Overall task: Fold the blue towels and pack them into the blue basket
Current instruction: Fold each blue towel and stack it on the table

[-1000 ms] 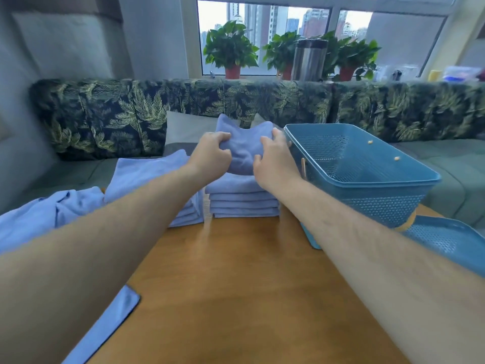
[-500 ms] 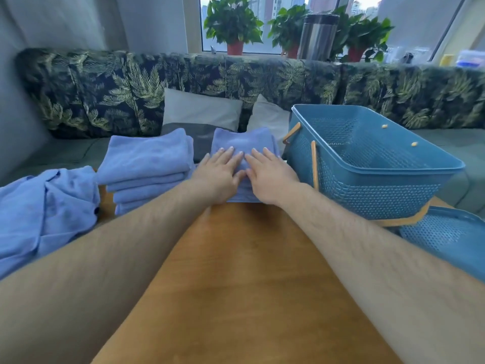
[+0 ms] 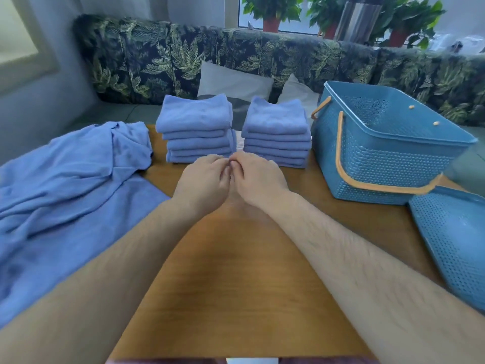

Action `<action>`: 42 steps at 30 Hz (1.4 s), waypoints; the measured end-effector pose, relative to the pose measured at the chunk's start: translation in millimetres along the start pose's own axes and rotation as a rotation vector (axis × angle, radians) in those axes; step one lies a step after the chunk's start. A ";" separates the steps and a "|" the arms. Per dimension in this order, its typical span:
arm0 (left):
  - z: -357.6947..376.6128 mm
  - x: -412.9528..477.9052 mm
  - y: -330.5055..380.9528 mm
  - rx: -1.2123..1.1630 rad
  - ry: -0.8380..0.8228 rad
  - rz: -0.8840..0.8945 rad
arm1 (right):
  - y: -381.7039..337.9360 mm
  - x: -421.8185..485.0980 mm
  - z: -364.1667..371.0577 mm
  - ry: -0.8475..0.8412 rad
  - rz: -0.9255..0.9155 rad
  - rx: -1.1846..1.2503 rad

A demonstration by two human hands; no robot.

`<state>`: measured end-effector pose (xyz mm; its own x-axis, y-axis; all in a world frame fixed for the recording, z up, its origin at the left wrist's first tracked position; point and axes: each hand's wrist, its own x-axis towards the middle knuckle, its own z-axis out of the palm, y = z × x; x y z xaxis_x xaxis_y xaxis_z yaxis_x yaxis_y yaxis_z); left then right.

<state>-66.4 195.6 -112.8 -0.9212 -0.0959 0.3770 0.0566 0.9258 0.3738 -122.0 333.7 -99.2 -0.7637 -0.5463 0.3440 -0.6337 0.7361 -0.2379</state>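
At frame centre, left hand (image 3: 203, 179) and right hand (image 3: 258, 177) are held fingertip to fingertip, fingers curled, nothing gripped.

Left hand (image 3: 206, 179), right hand (image 3: 259, 177): fingers curled, touching each other, over counter (image 3: 236, 285). Just beyond: left towel stack (image 3: 196, 127), right towel stack (image 3: 275, 132). Left: loose towels (image 3: 65, 193). Right: blue basket (image 3: 380, 158).
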 end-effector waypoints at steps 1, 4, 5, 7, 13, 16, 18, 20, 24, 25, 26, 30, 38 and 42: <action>-6.2 -13.8 -7.3 0.010 0.002 -0.032 | -11.9 -3.8 4.3 -0.014 -0.024 0.011; -34.0 -48.5 -29.9 0.056 0.057 -0.106 | -49.9 -10.3 14.4 -0.055 -0.098 0.036; -44.6 -56.5 -38.1 0.077 0.079 -0.127 | -63.1 -10.3 16.6 -0.060 -0.122 0.046; -63.6 -68.7 -57.3 0.127 0.088 -0.183 | -89.3 -6.5 20.4 -0.074 -0.167 0.063; -102.2 -89.2 -106.4 0.252 0.032 -0.332 | -161.0 14.5 32.4 -0.170 -0.279 0.071; -112.1 -95.4 -129.9 0.361 -0.008 -0.433 | -184.2 22.7 41.3 -0.214 -0.302 0.042; -115.3 -96.0 -143.4 0.462 -0.053 -0.519 | -192.6 25.6 47.8 -0.235 -0.316 0.021; -116.8 -91.2 -156.7 0.547 -0.117 -0.589 | -198.6 28.0 54.4 -0.263 -0.317 0.011; -118.7 -74.9 -176.5 0.587 -0.175 -0.579 | -204.9 29.6 64.9 -0.340 -0.286 -0.010; -119.6 -71.2 -180.0 0.599 -0.177 -0.552 | -205.1 30.2 65.9 -0.344 -0.282 -0.011; -120.9 -69.1 -182.9 0.609 -0.172 -0.529 | -204.6 31.5 66.5 -0.345 -0.280 -0.010; -121.9 -68.7 -182.5 0.629 -0.166 -0.493 | -197.5 35.6 67.2 -0.317 -0.269 0.017; -114.9 -105.2 -101.2 -0.182 -0.176 -0.247 | -199.5 35.8 55.8 -0.426 0.484 0.965; -112.5 -101.5 -92.1 -0.299 0.001 -0.328 | -172.7 24.1 48.1 -0.271 0.415 0.947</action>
<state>65.2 78.9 -90.1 -0.9087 -0.3677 0.1979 -0.1300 0.6995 0.7027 -36.9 174.1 -93.5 -0.8695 -0.4811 -0.1120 -0.0663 0.3382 -0.9387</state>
